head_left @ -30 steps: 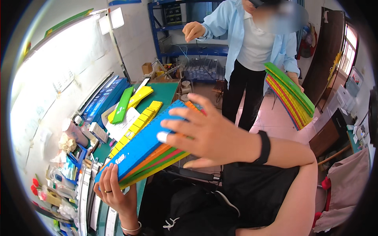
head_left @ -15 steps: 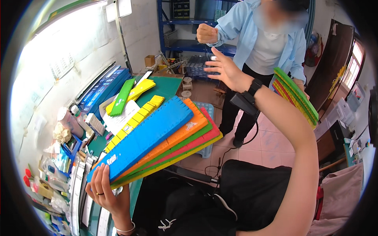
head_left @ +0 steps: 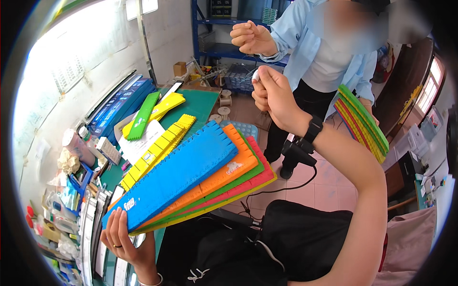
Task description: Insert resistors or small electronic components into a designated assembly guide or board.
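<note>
Fingers of our left hand (head_left: 128, 244) pinch the fanned strips (head_left: 183, 164) at their stacked end, near the desk (head_left: 201, 107); those of our right hand (head_left: 279, 97) curl together, around what we cannot tell. We judge the strips light, slightly bendy, best gripped where stacked.

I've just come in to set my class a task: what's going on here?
The person's left hand holds a fan of coloured strips, blue uppermost. The right hand is raised and curled, with nothing plainly visible in it. Opposite, a co-worker holds a similar bundle, other hand raised. More strips lie on the green table.
</note>
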Demonstrator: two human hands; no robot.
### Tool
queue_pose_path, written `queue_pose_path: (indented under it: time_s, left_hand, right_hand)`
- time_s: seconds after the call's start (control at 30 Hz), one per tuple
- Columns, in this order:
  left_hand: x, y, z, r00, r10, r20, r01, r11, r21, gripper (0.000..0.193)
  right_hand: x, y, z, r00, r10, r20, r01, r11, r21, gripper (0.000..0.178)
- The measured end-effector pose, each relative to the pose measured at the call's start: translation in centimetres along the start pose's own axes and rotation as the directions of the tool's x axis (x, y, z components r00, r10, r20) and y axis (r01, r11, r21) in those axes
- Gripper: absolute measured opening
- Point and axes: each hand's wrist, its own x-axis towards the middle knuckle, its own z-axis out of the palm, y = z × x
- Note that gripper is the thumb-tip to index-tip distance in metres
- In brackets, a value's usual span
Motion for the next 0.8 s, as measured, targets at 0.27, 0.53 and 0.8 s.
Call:
queue_pose_path:
  time_s: [0.27, 0.53, 0.8]
  left_hand:
    - [-0.3, -0.4, -1.2, 1.000, -0.005, -0.021, 0.006, 1.000, 0.019, 0.067]
    - [-1.1, -2.6, -2.5, 0.995, -0.094, -0.030, 0.096, 0.994, 0.059, 0.068]
    - [-1.4, -4.3, -3.5, 0.984, -0.161, -0.073, 0.167, 0.982, 0.085, 0.071]
  right_hand:
    - [-0.9, 0.1, 1.3, 0.998, -0.007, 0.069, 0.010, 0.999, -0.042, 0.035]
    - [-0.2, 1.6, -0.5, 0.964, 0.138, 0.227, -0.024, 0.895, -0.446, 0.041]
    - [-0.5, -5.4, -2.2, 0.730, 0.510, 0.454, -0.027, 0.686, -0.727, 0.046]
